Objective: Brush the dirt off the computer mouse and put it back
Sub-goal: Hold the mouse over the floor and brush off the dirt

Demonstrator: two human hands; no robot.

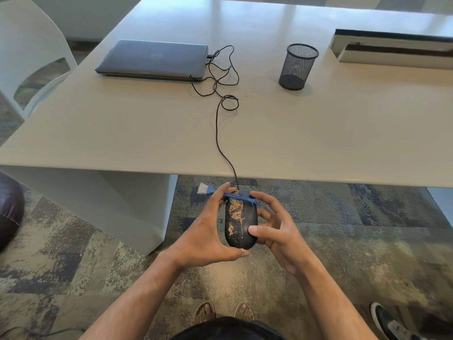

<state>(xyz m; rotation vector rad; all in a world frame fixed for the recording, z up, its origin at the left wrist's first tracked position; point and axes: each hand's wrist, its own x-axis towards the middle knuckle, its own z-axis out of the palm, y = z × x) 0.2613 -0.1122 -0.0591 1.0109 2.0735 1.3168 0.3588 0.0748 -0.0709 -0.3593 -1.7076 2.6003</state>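
The dark computer mouse [247, 217] is held over the carpet, just below the table's front edge, with tan crumbs of dirt down its left half. My left hand [208, 239] grips it lengthwise, thumb at the near end and fingers over the far end. My right hand [277, 231] clasps its right side, thumb on top. A blue brush [239, 196] with white bristles pointing left lies across the mouse's far end. It is pinned under my left fingers, and its handle end touches my right index finger. The mouse cable [217, 133] runs up over the table.
On the white table [343, 133] sit a closed grey laptop [152, 60] with the cable plugged in, a black mesh pen cup [297, 67] and a few crumbs [255, 94]. A white chair [29, 57] stands at left. My sandalled feet [223, 312] and another shoe [389, 322] are below.
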